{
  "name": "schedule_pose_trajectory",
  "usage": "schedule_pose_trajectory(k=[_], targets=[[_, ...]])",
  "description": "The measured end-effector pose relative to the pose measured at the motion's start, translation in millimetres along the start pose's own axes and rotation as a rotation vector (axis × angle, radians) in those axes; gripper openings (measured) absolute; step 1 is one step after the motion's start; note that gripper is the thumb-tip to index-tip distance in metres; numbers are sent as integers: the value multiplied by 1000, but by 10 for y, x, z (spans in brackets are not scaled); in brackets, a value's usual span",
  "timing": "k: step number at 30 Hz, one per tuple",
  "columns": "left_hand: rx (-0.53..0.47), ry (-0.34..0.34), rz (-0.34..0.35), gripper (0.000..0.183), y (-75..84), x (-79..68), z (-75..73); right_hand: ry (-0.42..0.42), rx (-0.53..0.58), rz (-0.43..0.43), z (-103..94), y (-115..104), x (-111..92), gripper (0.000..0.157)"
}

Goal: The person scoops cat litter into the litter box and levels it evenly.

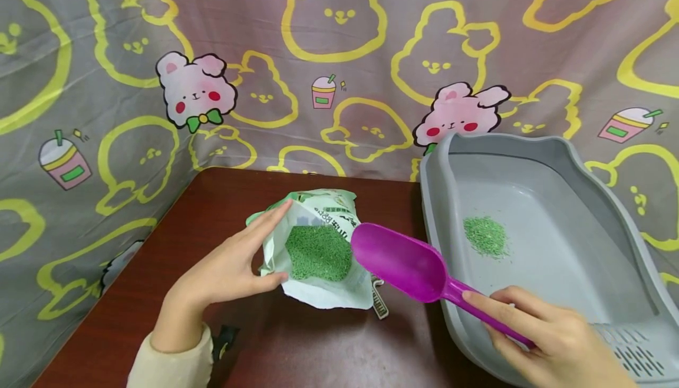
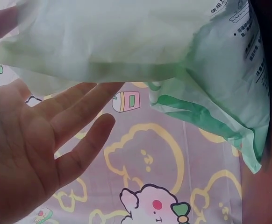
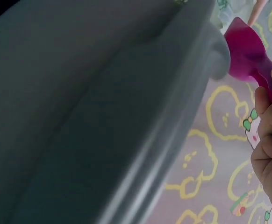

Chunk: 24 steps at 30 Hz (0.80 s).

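Observation:
My left hand (image 1: 228, 264) holds the left side of an opened white-and-green bag (image 1: 329, 293), thumb and fingers spread apart along its rim. Green pellets (image 1: 318, 252) show inside the bag's mouth, which faces me. In the left wrist view, fingers (image 2: 82, 109) reach along the underside of the bag (image 2: 117, 42). My right hand (image 1: 551, 335) grips the handle of a purple scoop (image 1: 403, 261). The scoop's bowl looks bare, and its tip overlaps the bag's right edge in the head view. The right wrist view also shows the scoop (image 3: 248, 51) in the right hand (image 3: 271, 135).
A grey litter tray (image 1: 541, 246) stands at the right, with a small heap of green pellets (image 1: 485, 236) on its floor. Its raised wall runs between bag and tray. A dark object (image 1: 225, 341) lies by my left sleeve on the brown table (image 1: 159, 258). A patterned curtain (image 1: 361, 81) hangs behind.

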State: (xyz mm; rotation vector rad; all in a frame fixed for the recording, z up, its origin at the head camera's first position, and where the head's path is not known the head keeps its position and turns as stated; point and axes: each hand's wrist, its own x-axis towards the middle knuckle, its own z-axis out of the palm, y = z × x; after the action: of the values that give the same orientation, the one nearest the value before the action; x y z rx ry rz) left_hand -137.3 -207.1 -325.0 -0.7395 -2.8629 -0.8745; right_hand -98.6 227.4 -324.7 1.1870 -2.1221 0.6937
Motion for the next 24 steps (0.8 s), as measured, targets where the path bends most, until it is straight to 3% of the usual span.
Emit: schedule_pose_trajectory(k=[8, 20, 24], targets=[[1, -10, 13, 111, -25, 9, 13, -88, 59, 60, 152, -14, -14, 41], [13, -10, 26, 110, -35, 12, 16, -45, 151, 25, 384, 41, 44, 37], [11, -15, 19, 111, -40, 13, 11, -94, 164, 61, 420, 31, 78, 35]])
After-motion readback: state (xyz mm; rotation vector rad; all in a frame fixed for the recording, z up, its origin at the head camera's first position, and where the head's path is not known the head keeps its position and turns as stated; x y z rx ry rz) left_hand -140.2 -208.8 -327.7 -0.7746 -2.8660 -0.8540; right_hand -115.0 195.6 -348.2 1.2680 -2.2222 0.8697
